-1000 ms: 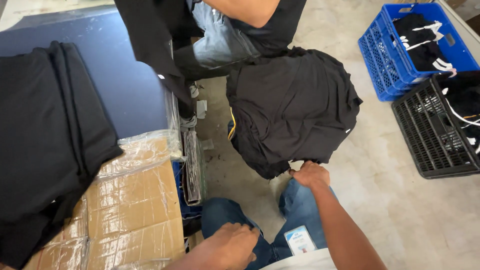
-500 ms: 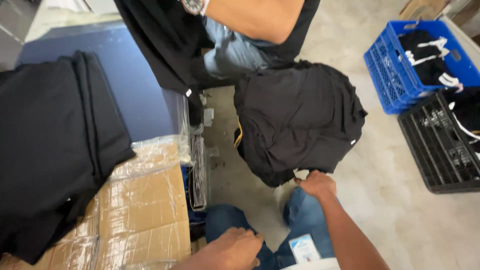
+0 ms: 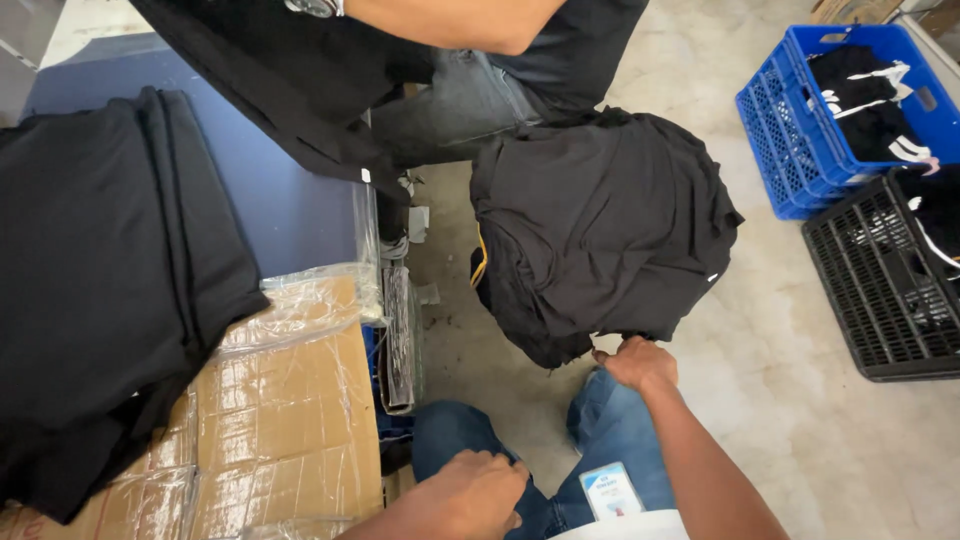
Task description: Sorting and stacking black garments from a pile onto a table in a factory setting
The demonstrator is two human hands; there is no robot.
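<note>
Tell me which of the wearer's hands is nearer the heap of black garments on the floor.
Right. The right hand grips the lower edge of the heap of black garments; the left hand rests on the left knee, apart from it.

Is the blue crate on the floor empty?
No, the blue crate holds black garments with white straps.

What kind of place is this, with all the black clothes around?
Probably a garment workshop or packing room. A heap of black garments sits on a concrete floor, folded black garments lie on a blue table, and plastic crates hold more clothing.
</note>
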